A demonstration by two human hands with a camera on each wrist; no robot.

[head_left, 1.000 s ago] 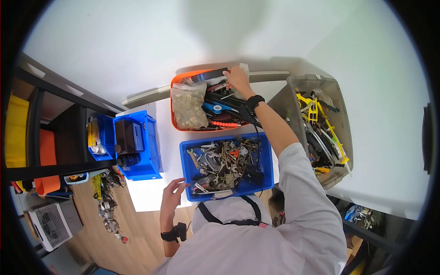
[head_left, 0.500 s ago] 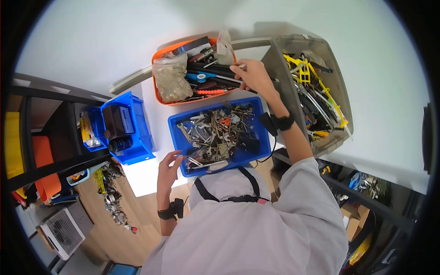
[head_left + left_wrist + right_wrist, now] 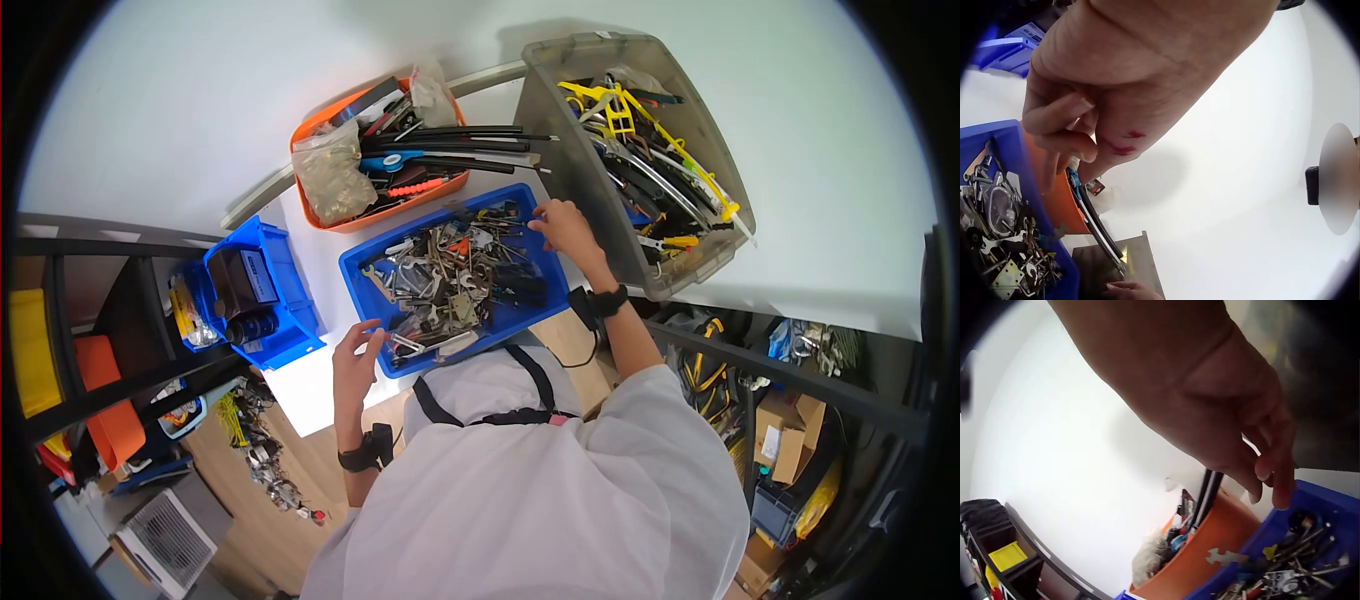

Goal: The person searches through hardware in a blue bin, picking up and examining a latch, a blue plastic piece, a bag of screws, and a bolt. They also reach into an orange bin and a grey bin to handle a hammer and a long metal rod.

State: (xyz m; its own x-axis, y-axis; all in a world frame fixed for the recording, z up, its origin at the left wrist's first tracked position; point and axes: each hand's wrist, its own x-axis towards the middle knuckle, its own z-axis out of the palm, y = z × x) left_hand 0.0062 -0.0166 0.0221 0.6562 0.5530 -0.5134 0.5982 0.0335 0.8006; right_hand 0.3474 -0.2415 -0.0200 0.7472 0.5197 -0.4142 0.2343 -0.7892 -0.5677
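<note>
Head view: left hand [image 3: 356,364] and right hand [image 3: 570,234], loosely bent and released, flank the blue bin [image 3: 527,317]

The left grip [image 3: 356,365] and right grip [image 3: 570,238] hung at opposite ends of the blue tray [image 3: 525,316], fingers [image 3: 1055,117] loosely bent.

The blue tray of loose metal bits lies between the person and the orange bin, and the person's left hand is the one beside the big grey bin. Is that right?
Not quite: it is the right hand beside the big grey bin, as the head view shows. The blue tray does lie between the person and the orange bin.
</note>
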